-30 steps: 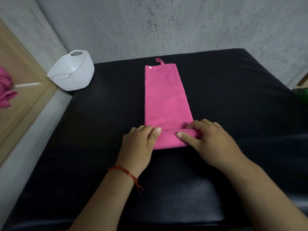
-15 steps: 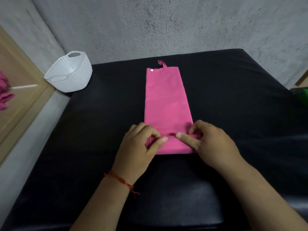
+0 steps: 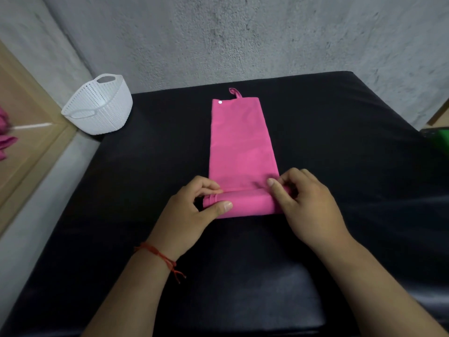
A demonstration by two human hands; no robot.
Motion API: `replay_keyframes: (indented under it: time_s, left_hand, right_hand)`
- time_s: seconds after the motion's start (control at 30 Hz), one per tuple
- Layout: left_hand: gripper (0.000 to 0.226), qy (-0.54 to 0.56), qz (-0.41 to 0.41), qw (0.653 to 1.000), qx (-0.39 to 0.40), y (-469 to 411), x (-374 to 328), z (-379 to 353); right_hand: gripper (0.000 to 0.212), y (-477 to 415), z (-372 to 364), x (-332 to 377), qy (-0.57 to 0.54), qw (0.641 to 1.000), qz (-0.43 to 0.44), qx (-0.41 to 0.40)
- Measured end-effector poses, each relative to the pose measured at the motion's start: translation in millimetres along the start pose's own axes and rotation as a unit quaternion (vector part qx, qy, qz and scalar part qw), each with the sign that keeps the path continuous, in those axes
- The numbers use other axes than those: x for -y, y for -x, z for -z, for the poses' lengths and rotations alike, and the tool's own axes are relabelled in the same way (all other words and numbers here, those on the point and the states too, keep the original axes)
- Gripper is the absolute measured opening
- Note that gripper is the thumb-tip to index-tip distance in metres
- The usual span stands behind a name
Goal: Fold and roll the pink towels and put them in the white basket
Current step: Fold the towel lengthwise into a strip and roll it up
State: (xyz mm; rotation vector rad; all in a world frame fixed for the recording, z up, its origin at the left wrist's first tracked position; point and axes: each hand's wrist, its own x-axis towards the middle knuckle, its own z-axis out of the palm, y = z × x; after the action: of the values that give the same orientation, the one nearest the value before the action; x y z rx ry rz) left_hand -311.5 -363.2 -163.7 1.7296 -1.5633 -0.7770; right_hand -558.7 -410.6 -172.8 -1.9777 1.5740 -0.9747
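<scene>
Towel [image 3: 240, 147] roll between both hands [image 3: 245, 205]

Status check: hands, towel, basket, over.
Both hands, left and right, gripping the towel roll's ends. Near end rolled, rest flat. Basket far left, path clear.

A black padded surface [image 3: 340, 147] filled most of the frame. Behind it rose a rough grey wall [image 3: 243, 32]. A wooden frame [image 3: 36, 152] ran along the left edge, and something green [image 3: 441, 139] showed at the right edge.
</scene>
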Motion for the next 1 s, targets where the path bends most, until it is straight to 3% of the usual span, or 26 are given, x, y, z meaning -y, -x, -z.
replay_keyframes:
  time_s: [0.17, 0.43, 0.57, 0.67, 0.83, 1.0]
  left_hand:
    - [0.024, 0.009, 0.011, 0.999, -0.033, -4, 3, -9]
    - [0.029, -0.018, 0.009, 0.999, -0.047, -2, -2, -19]
    - [0.034, -0.033, -0.015, 0.996, -0.082, -1, -4, -28]
    - [0.037, -0.039, -0.022, 0.994, -0.096, -2, -2, -32]
    - [0.021, -0.09, -0.12, 0.971, -0.187, 0, -1, -41]
    - [0.031, -0.128, -0.195, 0.966, -0.113, 0, 2, -24]
  right_hand:
    - [0.028, -2, 1, -4, 0.022, 1.0, -0.003, 0.011]
    - [0.043, -5, 7, -7, 0.088, 0.994, -0.052, 0.049]
    - [0.025, -4, 8, -7, 0.046, 0.998, -0.036, -0.004]
    - [0.027, -3, 8, -7, 0.005, 0.999, -0.025, -0.022]
    - [0.038, -3, 5, -7, 0.007, 0.998, -0.049, -0.024]
    - [0.043, -4, 4, -7, -0.005, 0.996, -0.083, -0.023]
